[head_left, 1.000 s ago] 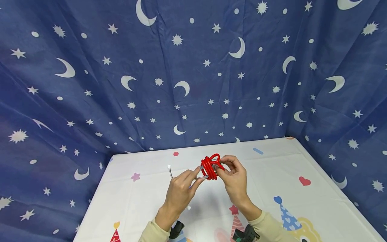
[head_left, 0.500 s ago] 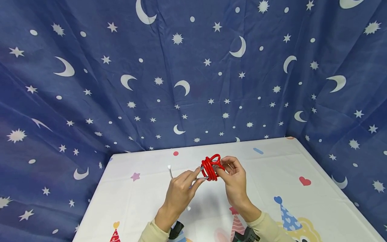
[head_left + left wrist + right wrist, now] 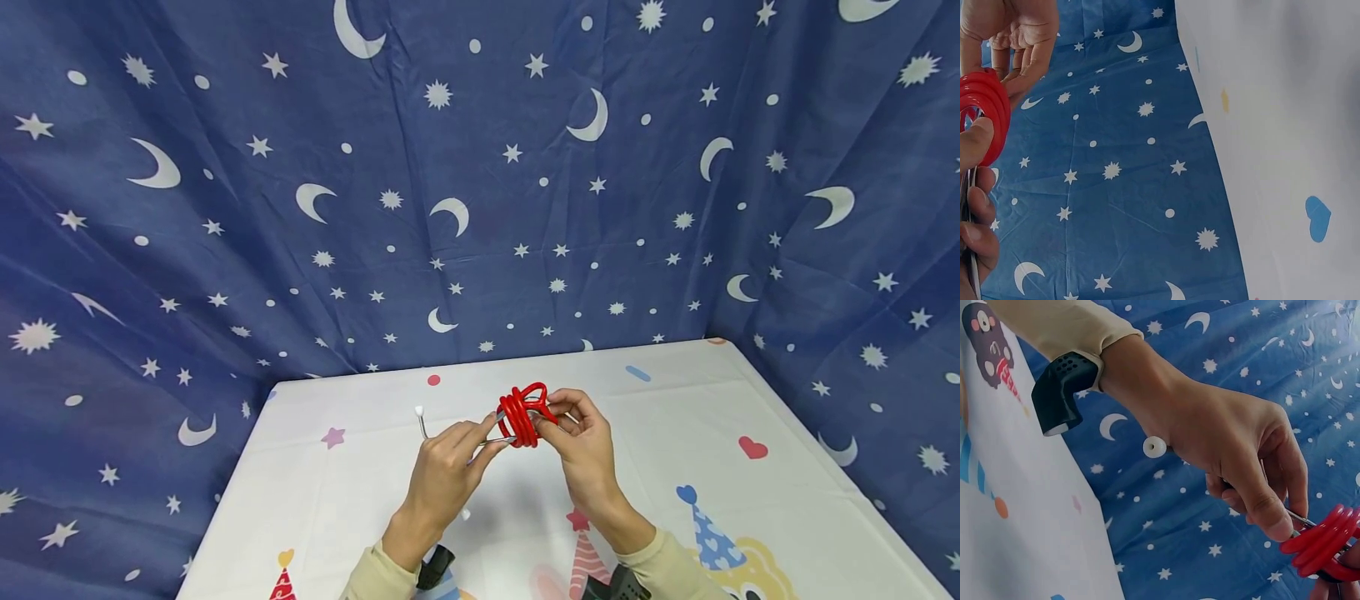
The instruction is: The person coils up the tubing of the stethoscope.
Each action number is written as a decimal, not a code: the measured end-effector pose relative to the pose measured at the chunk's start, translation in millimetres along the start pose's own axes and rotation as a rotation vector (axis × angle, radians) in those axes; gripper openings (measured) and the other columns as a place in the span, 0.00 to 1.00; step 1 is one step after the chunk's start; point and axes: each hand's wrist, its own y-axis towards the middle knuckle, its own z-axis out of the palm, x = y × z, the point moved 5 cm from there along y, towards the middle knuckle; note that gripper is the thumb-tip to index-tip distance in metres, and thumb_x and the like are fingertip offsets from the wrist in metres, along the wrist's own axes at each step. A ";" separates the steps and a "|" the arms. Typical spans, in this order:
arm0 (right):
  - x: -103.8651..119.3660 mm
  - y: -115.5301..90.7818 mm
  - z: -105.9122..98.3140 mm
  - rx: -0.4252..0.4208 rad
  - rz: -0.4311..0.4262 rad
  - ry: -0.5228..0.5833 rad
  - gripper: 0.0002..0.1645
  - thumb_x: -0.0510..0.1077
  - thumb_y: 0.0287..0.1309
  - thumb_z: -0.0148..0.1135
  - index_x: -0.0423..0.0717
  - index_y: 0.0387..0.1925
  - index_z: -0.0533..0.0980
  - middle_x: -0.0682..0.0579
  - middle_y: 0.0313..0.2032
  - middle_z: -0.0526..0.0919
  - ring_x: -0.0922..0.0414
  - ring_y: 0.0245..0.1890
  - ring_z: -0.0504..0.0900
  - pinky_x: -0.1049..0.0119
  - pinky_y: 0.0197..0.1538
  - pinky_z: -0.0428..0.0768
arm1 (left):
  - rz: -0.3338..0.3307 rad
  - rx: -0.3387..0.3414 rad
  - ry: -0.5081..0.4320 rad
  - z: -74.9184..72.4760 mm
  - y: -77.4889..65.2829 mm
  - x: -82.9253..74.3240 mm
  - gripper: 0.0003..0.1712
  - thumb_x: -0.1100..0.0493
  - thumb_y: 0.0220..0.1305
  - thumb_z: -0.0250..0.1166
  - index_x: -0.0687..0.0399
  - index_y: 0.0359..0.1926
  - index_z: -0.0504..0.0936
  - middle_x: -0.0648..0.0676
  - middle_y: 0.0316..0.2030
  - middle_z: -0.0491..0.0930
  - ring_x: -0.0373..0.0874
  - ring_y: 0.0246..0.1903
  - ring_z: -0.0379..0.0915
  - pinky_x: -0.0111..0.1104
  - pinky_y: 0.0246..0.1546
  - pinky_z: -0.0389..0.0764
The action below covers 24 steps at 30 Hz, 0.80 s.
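A stethoscope is held up over the table, its red tubing (image 3: pixel 519 417) wound in several coils with one loop standing up at the top. My left hand (image 3: pixel 448 475) grips the metal ear tubes at the left of the coils, as the right wrist view also shows. One white ear tip (image 3: pixel 419 412) sticks out beyond that hand, and another ear tip (image 3: pixel 1154 447) shows near the left wrist. My right hand (image 3: pixel 587 446) pinches the tubing at the right end of the coils with thumb and fingers. The chest piece cannot be made out clearly.
A white tablecloth (image 3: pixel 360 483) with printed party hats, a heart and stars covers the table. Behind and to both sides hangs a blue curtain (image 3: pixel 480 192) with moons and stars. Each wrist carries a dark camera mount (image 3: pixel 435 568).
Both hands keep their hold on the stethoscope and stay almost in place. The head view shifts slightly; the coils look the same.
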 end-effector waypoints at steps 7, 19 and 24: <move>-0.7 -2.6 -2.9 -0.033 -0.036 0.029 0.16 0.26 0.58 0.59 0.31 0.48 0.69 0.50 0.38 0.77 0.56 0.40 0.87 0.66 0.46 0.85 | -0.007 0.002 -0.023 0.9 -0.2 -1.1 0.24 0.57 0.51 0.76 0.58 0.50 0.85 0.48 0.27 0.85 0.36 0.25 0.80 0.23 0.27 0.81; -2.3 -4.0 -0.9 -0.066 -0.034 0.075 0.16 0.26 0.60 0.57 0.33 0.50 0.69 0.50 0.41 0.81 0.56 0.42 0.87 0.66 0.49 0.84 | -0.015 0.005 -0.034 2.0 3.3 -3.3 0.23 0.57 0.53 0.75 0.59 0.51 0.84 0.48 0.25 0.84 0.36 0.22 0.77 0.21 0.25 0.78; -3.9 -3.2 -1.8 -0.057 0.009 0.021 0.18 0.28 0.61 0.57 0.33 0.52 0.68 0.53 0.39 0.85 0.56 0.41 0.88 0.66 0.50 0.84 | -0.010 0.006 -0.019 2.1 3.6 -1.9 0.22 0.56 0.54 0.74 0.60 0.50 0.85 0.48 0.24 0.83 0.35 0.22 0.78 0.21 0.24 0.78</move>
